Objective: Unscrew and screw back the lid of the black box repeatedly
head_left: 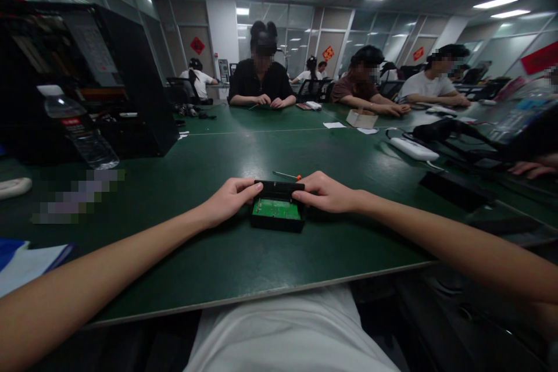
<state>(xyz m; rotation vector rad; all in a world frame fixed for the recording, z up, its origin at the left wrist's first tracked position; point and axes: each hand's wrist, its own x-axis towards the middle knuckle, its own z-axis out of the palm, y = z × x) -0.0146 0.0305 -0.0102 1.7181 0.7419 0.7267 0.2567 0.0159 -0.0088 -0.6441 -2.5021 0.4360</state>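
A black plastic case [277, 224] lies on the green table in front of me, with a green circuit board [278, 209] inside it. Along its far side a black cover [278, 188] stands tilted up. My left hand [233, 197] grips the cover's left end, thumb on the near face. At the right end my right hand [326, 192] pinches the same cover, its other fingers partly hidden behind. Just beyond the cover lies a screwdriver [288, 175] with an orange handle, close to my right hand and not held.
A plastic bottle [82, 128] stands at left by a black shelf unit [131, 87]. White power strip [414, 148] and cables lie at right. A small cardboard box [362, 119] sits farther back. Several people sit around the table [209, 270], whose near edge is before my lap.
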